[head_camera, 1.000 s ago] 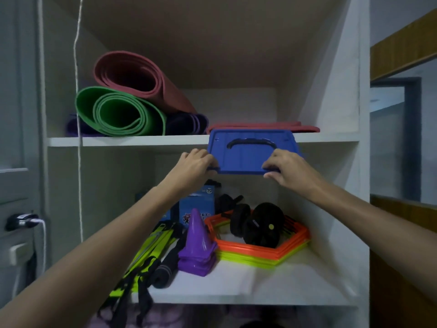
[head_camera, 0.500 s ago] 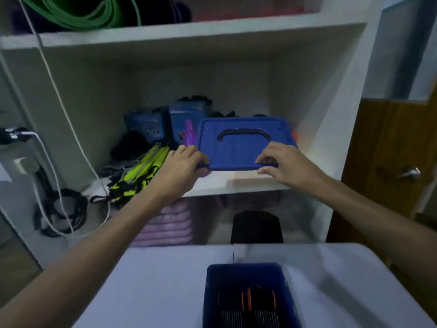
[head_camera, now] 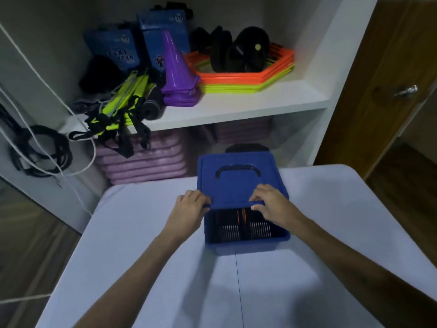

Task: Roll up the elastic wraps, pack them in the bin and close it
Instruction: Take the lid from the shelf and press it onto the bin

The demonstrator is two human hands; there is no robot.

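The blue lid [head_camera: 238,183] hangs tilted over the blue bin [head_camera: 248,240], covering the bin's far half and leaving the near half open. It lies just above centre in the head view, on the white table [head_camera: 331,233]. The left hand [head_camera: 189,209] pinches the lid's near edge at about 8 o'clock of the lid, fingers curled over the top and thumb seemingly beneath. The right hand [head_camera: 269,204] grips the same edge at about 5 o'clock, fingers bent over the rim. Inside the bin, at 6 o'clock from the lid, the rolled elastic wraps [head_camera: 243,223] sit dark with orange stripes, packed side by side.

The lid looks like stiff moulded plastic, light, and likely to flex a little at the corners. Its dark handle [head_camera: 237,169] is recessed in the top, but the edge hold suits seating it better, since both near corners can be pressed down evenly. Smooth plastic may slide over the rim, so the far edge probably needs to catch first.

At 12 o'clock stands a white shelf [head_camera: 236,110] carrying a purple cone stack [head_camera: 177,74], orange and yellow hexagon rings [head_camera: 248,79], black dumbbells [head_camera: 238,50] and blue boxes [head_camera: 113,46]. At 10 o'clock hang neon-yellow straps [head_camera: 118,107]; pink mats [head_camera: 146,162] lie below. At 2 o'clock is a wooden door [head_camera: 390,91].
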